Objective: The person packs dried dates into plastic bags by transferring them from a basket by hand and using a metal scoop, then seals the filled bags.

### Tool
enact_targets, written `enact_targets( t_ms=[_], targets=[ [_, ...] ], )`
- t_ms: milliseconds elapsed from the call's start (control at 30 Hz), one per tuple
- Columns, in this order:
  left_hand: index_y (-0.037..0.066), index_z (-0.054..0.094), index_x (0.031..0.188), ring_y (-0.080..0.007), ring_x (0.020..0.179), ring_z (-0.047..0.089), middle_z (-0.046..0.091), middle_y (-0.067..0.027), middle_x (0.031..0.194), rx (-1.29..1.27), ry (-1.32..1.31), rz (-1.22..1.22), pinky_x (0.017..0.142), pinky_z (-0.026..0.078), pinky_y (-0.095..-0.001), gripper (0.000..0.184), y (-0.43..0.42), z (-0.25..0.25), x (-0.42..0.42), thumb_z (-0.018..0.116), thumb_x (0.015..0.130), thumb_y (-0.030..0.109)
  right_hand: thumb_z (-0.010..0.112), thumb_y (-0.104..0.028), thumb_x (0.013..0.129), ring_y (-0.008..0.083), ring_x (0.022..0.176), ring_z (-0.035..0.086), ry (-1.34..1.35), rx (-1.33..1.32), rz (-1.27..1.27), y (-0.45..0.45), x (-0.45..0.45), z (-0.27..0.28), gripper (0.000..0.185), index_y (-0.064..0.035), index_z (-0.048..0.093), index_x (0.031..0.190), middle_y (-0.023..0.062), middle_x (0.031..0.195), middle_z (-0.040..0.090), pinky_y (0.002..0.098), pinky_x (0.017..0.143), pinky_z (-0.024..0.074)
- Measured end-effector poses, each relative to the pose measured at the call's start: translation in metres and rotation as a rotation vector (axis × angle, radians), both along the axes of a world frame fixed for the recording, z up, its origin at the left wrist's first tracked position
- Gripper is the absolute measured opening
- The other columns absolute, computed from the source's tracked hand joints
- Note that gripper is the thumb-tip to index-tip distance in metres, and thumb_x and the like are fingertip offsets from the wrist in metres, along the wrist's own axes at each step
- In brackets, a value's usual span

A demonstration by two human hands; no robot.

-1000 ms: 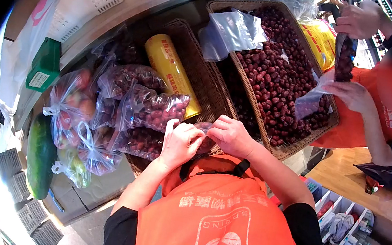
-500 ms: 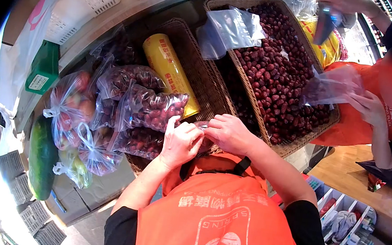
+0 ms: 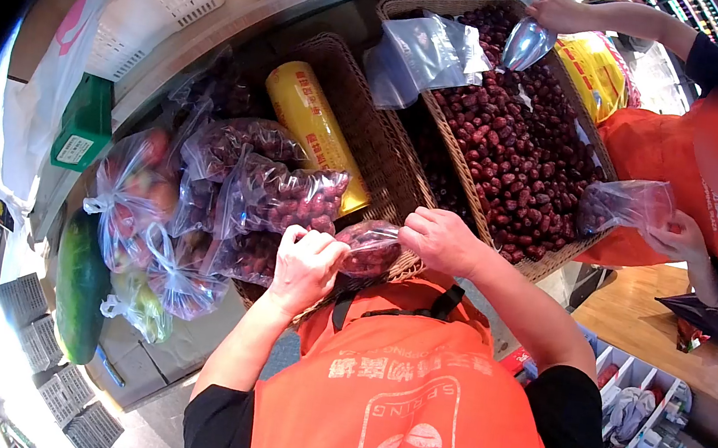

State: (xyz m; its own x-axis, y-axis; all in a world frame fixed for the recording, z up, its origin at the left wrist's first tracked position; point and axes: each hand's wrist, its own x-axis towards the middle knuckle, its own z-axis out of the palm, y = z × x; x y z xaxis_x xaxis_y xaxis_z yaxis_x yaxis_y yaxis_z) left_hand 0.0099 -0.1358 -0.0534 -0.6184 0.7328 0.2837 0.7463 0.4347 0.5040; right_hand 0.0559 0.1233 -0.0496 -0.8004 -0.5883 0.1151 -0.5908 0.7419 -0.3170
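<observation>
A clear plastic bag of red dates is stretched between my two hands above the front of the wicker basket. My left hand pinches its left end, fingers closed. My right hand grips the right end near the bag's edge. Just beyond my left hand lies a filled bag of dates, piled with several similar bags. Behind them a yellow roll of film rests in the long wicker basket.
A large basket of loose dates stands right of centre, with flat clear bags on its edge. A co-worker there holds a metal scoop and a part-filled bag. Bagged fruit and a long green melon lie left.
My hands have drawn apart, and the bag of dates between them now shows. The co-worker's scoop has come down to the loose dates, and their bag has moved slightly lower.
</observation>
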Motion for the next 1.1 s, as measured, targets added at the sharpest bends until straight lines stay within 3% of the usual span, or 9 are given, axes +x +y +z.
enact_targets(
  t_ms=[300,433,533,600,667,700,867,1000,1100],
  targets=[
    [0.007,0.059,0.076,-0.0261,0.064,0.054,0.054,-0.0066,0.067,0.024,-0.047,0.035,0.062,0.042,-0.0363,0.009,-0.022,-0.012,0.002,0.068,0.077,0.009,0.060,-0.018,0.075,0.0205,0.069,0.061,0.015,0.057,-0.110,0.007,0.011,-0.007,0.015,-0.0114,0.048,0.068,0.0037,0.067,0.053,0.0332,0.058,0.0491],
    [0.004,0.057,0.073,-0.0291,0.063,0.053,0.051,-0.0100,0.065,-0.066,-0.028,0.076,0.058,0.043,-0.0372,0.015,-0.033,-0.014,0.000,0.069,0.078,0.011,0.063,-0.023,0.078,0.0240,0.067,0.061,-0.099,0.178,-0.097,0.025,0.010,-0.008,0.017,-0.0103,0.055,0.070,0.0057,0.064,0.056,0.0371,0.058,0.0501],
    [0.005,0.057,0.076,-0.0295,0.066,0.054,0.052,-0.0103,0.069,0.003,-0.131,0.062,0.060,0.043,-0.0383,0.010,-0.042,-0.009,-0.008,0.066,0.079,0.011,0.062,-0.019,0.080,0.0254,0.078,0.059,-0.154,0.073,-0.184,0.040,0.009,0.017,0.011,-0.0084,0.059,0.083,0.0055,0.079,0.060,0.0358,0.066,0.0502],
    [0.007,0.058,0.078,-0.0275,0.068,0.054,0.053,-0.0087,0.071,-0.025,-0.133,-0.007,0.064,0.042,-0.0376,0.008,-0.039,0.004,-0.006,0.065,0.078,0.011,0.067,-0.016,0.075,0.0239,0.085,0.057,-0.095,-0.089,-0.098,-0.002,0.003,0.032,0.025,-0.0088,0.058,0.097,0.0039,0.087,0.059,0.0338,0.074,0.0492],
    [0.008,0.058,0.079,-0.0254,0.071,0.055,0.054,-0.0066,0.073,-0.024,-0.076,-0.005,0.067,0.042,-0.0365,0.007,-0.029,0.007,-0.009,0.065,0.078,0.010,0.072,-0.024,0.072,0.0224,0.094,0.056,-0.034,-0.145,-0.102,-0.043,-0.009,0.039,0.036,-0.0111,0.058,0.103,0.0028,0.093,0.060,0.0351,0.081,0.0473],
    [0.008,0.058,0.080,-0.0256,0.071,0.055,0.055,-0.0066,0.074,-0.026,-0.078,-0.018,0.067,0.042,-0.0366,0.007,-0.027,0.007,-0.010,0.064,0.078,0.010,0.067,-0.025,0.076,0.0209,0.094,0.056,-0.036,-0.081,-0.093,-0.058,-0.014,0.033,0.027,-0.0119,0.060,0.098,0.0022,0.091,0.059,0.0357,0.081,0.0467],
    [0.005,0.056,0.084,-0.0296,0.073,0.056,0.055,-0.0099,0.076,0.010,-0.176,-0.066,0.067,0.045,-0.0385,0.009,-0.024,0.001,-0.004,0.063,0.078,0.006,0.053,-0.023,0.084,0.0187,0.090,0.056,-0.155,-0.032,0.085,-0.081,-0.019,0.001,0.015,-0.0108,0.061,0.083,0.0021,0.087,0.058,0.0326,0.074,0.0469],
    [0.004,0.052,0.081,-0.0293,0.069,0.056,0.053,-0.0110,0.072,0.001,-0.145,-0.088,0.063,0.046,-0.0370,0.008,-0.025,-0.004,0.007,0.060,0.080,0.006,0.055,-0.019,0.079,0.0192,0.082,0.058,-0.049,-0.074,0.092,-0.061,-0.009,-0.004,0.011,-0.0096,0.056,0.085,0.0034,0.085,0.056,0.0353,0.063,0.0499],
    [0.004,0.052,0.081,-0.0286,0.068,0.055,0.052,-0.0104,0.071,0.032,-0.145,-0.103,0.063,0.046,-0.0366,0.008,-0.032,-0.007,0.007,0.059,0.081,0.006,0.054,-0.016,0.080,0.0207,0.084,0.058,-0.142,0.074,0.032,-0.036,-0.005,0.006,0.010,-0.0087,0.054,0.086,0.0042,0.084,0.054,0.0355,0.060,0.0496]
  ],
)
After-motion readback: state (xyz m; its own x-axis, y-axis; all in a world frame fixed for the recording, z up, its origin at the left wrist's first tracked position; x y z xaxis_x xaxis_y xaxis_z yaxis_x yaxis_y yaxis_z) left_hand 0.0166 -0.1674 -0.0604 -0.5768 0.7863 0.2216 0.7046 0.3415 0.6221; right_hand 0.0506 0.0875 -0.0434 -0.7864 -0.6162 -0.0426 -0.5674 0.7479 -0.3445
